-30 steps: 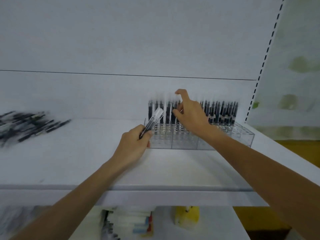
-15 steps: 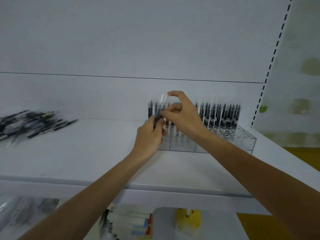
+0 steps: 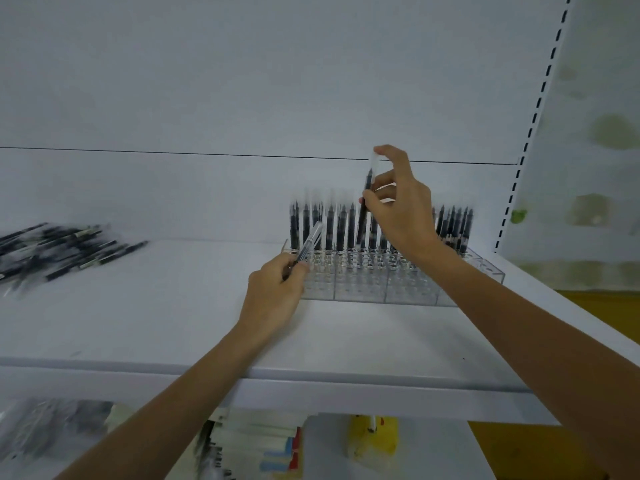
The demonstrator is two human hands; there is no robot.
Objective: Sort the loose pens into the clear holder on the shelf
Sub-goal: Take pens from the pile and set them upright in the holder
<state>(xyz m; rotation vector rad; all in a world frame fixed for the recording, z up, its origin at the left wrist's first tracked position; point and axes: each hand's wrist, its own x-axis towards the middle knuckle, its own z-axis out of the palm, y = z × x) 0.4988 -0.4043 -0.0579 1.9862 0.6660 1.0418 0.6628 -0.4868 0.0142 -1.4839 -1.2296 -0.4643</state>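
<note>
A clear holder (image 3: 360,289) with many small holes stands on the white shelf (image 3: 173,323), right of centre. Its back rows hold several upright black pens (image 3: 341,226). My right hand (image 3: 401,209) pinches one black pen with a clear cap (image 3: 367,188) upright above the holder's back rows. My left hand (image 3: 277,292) rests at the holder's front left corner and grips another pen (image 3: 310,242), tilted up to the right. A pile of loose black pens (image 3: 59,249) lies on the shelf at the far left.
The shelf's back wall (image 3: 242,98) rises close behind the holder. A slotted upright (image 3: 530,133) runs along the right side. Below the shelf edge lie stacked packets (image 3: 273,448) and a yellow item (image 3: 372,438).
My right hand took a pen from my left hand and lifted it upright above the holder. My left hand sank back to the holder's front left corner, still holding a pen.
</note>
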